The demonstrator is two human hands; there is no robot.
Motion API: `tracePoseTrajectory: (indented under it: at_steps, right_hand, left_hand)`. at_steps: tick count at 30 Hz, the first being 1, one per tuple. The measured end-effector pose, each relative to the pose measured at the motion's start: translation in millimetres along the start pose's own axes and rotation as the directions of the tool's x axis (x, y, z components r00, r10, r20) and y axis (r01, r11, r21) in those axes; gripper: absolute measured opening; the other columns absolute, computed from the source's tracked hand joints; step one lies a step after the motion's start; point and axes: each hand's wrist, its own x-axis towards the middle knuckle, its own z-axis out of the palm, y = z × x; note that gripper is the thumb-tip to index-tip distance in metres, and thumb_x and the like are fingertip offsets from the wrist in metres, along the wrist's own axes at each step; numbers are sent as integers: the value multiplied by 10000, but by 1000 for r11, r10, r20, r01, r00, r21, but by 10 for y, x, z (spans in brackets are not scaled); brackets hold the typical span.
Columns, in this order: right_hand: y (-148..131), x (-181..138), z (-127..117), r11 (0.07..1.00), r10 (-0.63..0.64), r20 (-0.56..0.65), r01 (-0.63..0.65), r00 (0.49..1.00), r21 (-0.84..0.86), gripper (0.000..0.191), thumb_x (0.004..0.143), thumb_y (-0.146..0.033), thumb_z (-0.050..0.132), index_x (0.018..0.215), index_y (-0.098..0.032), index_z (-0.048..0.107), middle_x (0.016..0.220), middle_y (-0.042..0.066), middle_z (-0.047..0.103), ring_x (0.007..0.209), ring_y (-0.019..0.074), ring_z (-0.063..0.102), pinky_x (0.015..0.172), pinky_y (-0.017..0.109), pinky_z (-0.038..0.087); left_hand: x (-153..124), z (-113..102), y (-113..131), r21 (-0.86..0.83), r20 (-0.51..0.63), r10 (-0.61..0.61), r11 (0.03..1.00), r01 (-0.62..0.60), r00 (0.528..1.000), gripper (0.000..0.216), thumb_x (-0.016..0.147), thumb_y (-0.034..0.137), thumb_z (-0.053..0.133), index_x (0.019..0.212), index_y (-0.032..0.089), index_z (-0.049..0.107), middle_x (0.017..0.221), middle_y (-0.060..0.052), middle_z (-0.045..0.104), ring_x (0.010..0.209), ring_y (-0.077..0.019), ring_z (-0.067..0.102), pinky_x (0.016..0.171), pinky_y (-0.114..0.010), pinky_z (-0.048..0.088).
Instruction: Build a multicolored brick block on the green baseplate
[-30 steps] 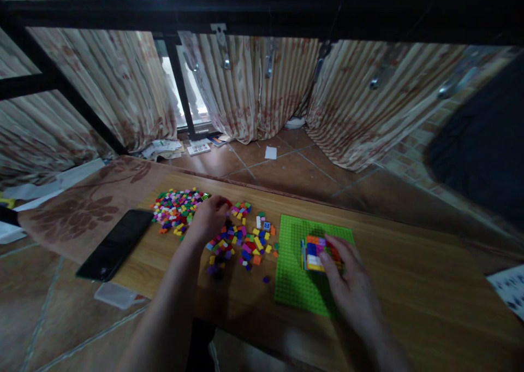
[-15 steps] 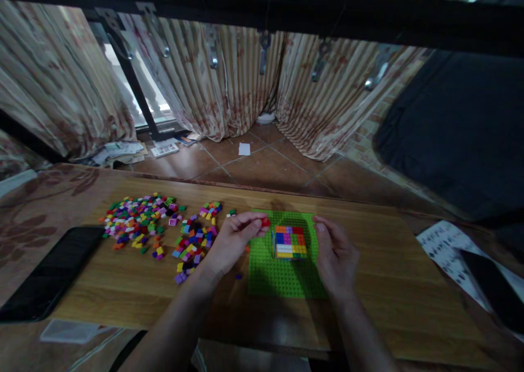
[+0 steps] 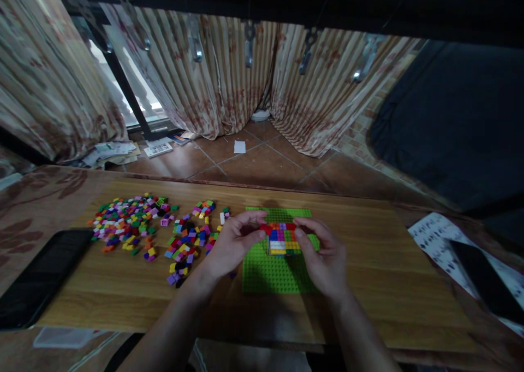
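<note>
In the head view, a red brick (image 3: 265, 228) is pinched by the fingers of the left hand (image 3: 234, 243) at the far left corner of the block (image 3: 282, 242); the block is set on the green plate (image 3: 270, 280), on the table (image 3: 388, 263); the fingers of the right hand (image 3: 325, 254) are curved about the block's right side, though whether it is gripped cannot be told; for a clean fit, the brick is best lined up squarely, the block steadied from the right, and pressure applied straight down.
</note>
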Motion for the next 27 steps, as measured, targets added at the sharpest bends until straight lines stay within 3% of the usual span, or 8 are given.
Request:
tracePoseTrajectory:
  at_steps: [9, 20, 27]
  right_hand:
    - [-6, -8, -7, 1000, -9, 30, 9, 999, -7, 161, 905, -318, 626, 1018, -254, 719, 1009, 49, 720, 956, 203, 669, 831, 362, 543]
    - [-100, -52, 5, 980, -181, 267, 196, 947, -29, 290, 897, -203, 652, 1167, -307, 664, 1099, 14, 700, 1023, 160, 650, 894, 310, 518]
    - [-68, -61, 20, 977, -176, 241, 200, 954, -77, 200, 906, -206, 642, 1076, -296, 694, 1029, 9, 722, 962, 163, 669, 843, 313, 537]
  left_hand:
    - [-23, 13, -6, 13, 93, 100, 995, -102, 991, 340, 759, 105, 733, 1091, 176, 711, 902, -21, 678, 834, -134, 642, 786, -257, 512]
    - [-44, 94, -25, -35, 179, 108, 994, -103, 978, 284, 821, 140, 708, 1104, 159, 690, 939, -50, 733, 850, -143, 672, 806, -270, 523]
    - [-56, 136, -55, -52, 148, 71, 997, -64, 986, 299, 811, 172, 716, 1108, 169, 681, 975, -46, 728, 841, -136, 667, 806, -271, 518]
